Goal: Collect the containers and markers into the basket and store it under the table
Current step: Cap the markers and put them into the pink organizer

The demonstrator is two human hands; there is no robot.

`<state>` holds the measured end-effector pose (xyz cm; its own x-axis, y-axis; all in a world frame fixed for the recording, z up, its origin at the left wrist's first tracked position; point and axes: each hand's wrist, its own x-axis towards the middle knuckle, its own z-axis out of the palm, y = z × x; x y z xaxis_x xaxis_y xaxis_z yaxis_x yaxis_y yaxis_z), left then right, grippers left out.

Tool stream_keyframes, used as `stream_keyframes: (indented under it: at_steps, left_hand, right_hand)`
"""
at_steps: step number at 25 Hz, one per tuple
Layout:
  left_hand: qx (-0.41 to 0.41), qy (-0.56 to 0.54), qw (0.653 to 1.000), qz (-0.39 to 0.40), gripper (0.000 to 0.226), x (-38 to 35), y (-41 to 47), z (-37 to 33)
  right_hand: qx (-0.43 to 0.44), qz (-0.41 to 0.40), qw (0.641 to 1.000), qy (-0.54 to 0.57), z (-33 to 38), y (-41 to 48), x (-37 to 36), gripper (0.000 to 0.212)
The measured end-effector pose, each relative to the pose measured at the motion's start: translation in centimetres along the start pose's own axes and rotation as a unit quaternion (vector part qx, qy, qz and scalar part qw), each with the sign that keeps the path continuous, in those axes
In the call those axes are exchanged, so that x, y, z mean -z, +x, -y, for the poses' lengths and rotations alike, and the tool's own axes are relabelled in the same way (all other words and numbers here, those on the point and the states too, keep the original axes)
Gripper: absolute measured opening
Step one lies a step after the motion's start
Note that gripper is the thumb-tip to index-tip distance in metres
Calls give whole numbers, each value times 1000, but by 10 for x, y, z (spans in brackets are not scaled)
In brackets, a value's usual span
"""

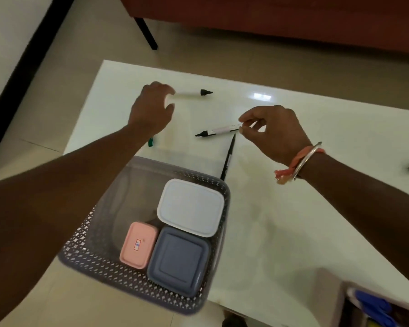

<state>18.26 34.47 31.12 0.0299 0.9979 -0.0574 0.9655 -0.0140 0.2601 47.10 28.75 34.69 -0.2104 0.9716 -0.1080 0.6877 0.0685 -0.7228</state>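
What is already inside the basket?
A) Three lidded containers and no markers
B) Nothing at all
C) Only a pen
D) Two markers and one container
A: the basket holds a white container, a pink container and a blue-grey container, while the markers are outside it on the table.

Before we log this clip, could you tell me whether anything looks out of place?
Only one oddity: the basket overhangs the table edge, so it could tip. Its three containers sit flat; nothing is spilled or damaged.
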Motion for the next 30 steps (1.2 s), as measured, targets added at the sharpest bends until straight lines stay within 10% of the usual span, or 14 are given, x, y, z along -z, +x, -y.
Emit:
stream_keyframes:
  at_steps: [9, 13, 21, 26, 30]
  left_hand:
    - [-112, 220, 966, 80, 38, -32, 50, -46]
    - [-51, 65, 997, -8, 25, -25, 47, -70]
    - [-272, -79, 958, 46, 23, -57, -13, -224]
    - [-277, -154, 945, 86, 22, -88, -78, -287]
    - [-259, -204, 939, 101, 18, -101, -118, -318]
  right_hand:
    - [-293, -252, 915, -116, -140, -94, 142, 27]
    - [-360, -174, 904, -149, -181, -115, 179, 33]
    - [-364, -118, 919, -94, -221, -97, 150, 23]
    - [-411, -125, 899, 88, -216, -122, 150, 20]
    - [-339, -237, 808, 419, -178, -151, 151, 26]
